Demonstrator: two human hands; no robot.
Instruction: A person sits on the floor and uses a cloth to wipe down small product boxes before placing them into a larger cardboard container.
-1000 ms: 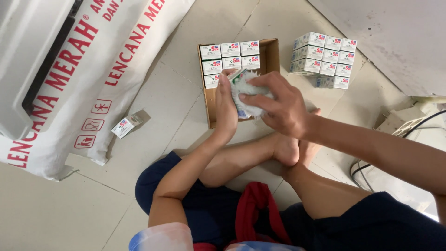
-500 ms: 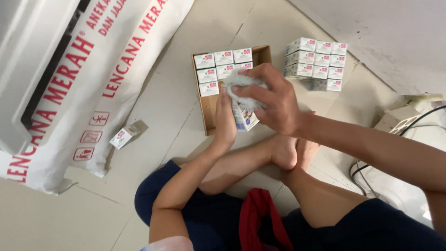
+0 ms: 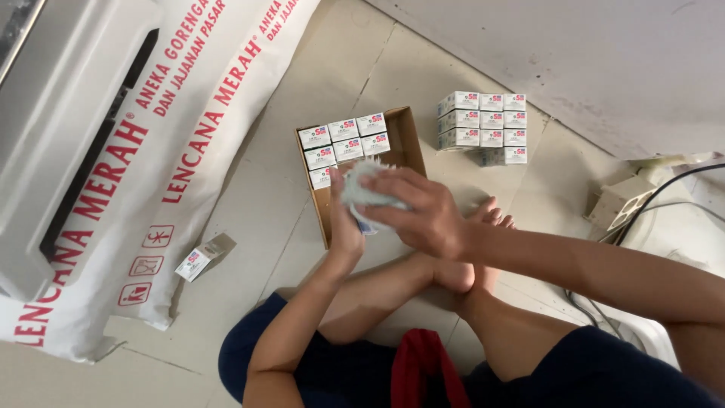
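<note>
Holding a crumpled pale wrapper (image 3: 364, 189) over the cardboard tray (image 3: 408, 143), right hand (image 3: 423, 215) grips it from above, left hand (image 3: 346, 227) closed beneath.

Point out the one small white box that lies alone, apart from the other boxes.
It is the small white box lying on the floor tiles beside the big white sack, end flap open. The others sit packed in the cardboard tray or stacked near the wall.

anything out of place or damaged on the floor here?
One small box lies by itself on the floor tiles beside the big white sack, end flap open, away from the neat rows in the cardboard tray and the stack by the wall. Nothing looks spilled. Both hands, left hand and right hand, hold a crumpled pale wrapper.
</note>
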